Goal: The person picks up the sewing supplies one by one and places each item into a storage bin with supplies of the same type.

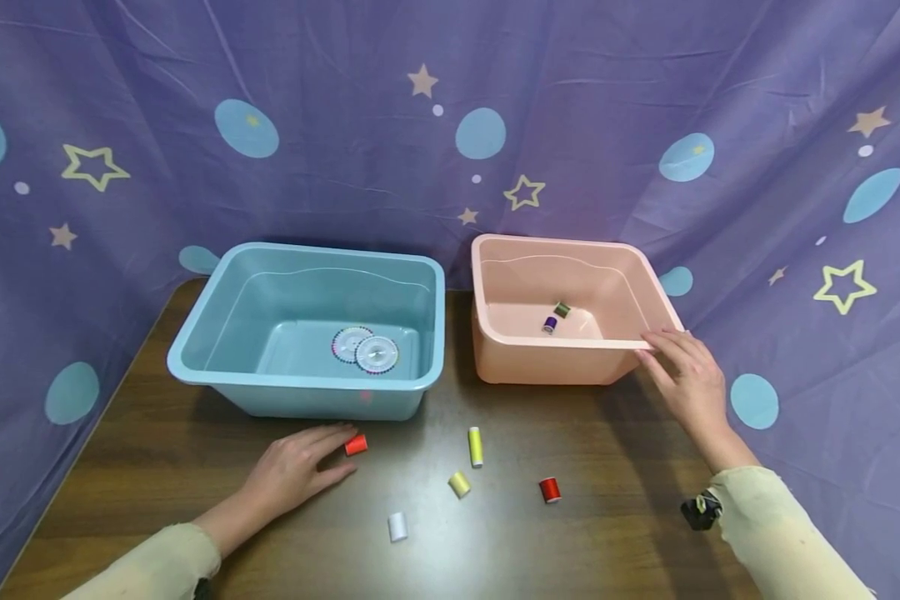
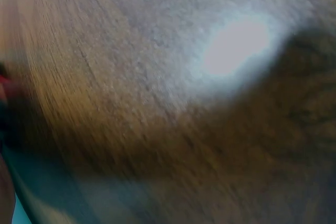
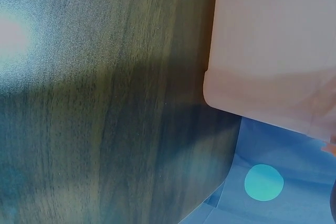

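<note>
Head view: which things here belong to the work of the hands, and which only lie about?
In hand:
left hand touching small orange-red thread spool
right hand on pink plastic tub

Lying about:
blue plastic tub
white thread spool

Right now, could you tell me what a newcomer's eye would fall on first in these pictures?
Two plastic tubs stand side by side at the back of the dark wooden table: a blue tub on the left and a pink tub on the right. The right hand rests on the pink tub's front right rim, while the left hand touches an orange spool among thread spools scattered in front.
</note>
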`<state>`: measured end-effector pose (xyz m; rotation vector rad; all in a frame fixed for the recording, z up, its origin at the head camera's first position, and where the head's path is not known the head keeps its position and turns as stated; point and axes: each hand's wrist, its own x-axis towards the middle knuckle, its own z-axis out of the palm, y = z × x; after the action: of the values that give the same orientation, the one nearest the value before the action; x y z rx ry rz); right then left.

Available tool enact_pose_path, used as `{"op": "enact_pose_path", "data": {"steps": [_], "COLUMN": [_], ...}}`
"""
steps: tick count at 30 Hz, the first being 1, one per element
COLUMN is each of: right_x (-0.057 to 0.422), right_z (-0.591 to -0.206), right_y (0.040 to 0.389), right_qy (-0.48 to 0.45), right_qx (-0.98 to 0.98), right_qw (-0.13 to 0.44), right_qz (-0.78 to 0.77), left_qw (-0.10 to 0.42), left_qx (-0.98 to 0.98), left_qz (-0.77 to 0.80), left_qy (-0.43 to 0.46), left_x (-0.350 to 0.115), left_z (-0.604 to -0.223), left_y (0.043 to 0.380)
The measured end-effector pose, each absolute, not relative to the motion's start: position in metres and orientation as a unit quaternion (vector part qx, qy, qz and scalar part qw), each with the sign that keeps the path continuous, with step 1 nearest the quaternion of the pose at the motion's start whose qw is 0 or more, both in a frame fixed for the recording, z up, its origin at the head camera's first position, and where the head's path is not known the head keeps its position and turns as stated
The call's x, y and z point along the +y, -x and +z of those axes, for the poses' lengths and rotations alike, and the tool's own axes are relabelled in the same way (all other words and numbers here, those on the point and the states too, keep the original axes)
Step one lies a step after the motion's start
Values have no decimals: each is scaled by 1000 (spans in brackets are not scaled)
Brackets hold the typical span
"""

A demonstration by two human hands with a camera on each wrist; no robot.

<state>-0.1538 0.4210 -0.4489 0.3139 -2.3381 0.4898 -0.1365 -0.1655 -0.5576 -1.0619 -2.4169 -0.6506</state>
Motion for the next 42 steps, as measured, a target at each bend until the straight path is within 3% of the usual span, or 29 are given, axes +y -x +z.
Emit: {"op": "enact_pose_path", "data": {"steps": [13,22,42], "right_x": [421,419,419], "right_z": [-449,-446,-449], "right_y": [154,154,153], "right_qy": [-119,-118,-129], "right_qx": [-911,-912,-902], "right_qw": [350,348,365], "right_qz": [183,185,192], "left_qw": [215,190,169], "left_qx": [-871,-885,-865], "left_qz": [-271,-286,-305], "left_qy": [349,315,362], "left_x": [-154,-151,-149], "left_z": [-559,-556,-521], "left_y": [139,138,131]}}
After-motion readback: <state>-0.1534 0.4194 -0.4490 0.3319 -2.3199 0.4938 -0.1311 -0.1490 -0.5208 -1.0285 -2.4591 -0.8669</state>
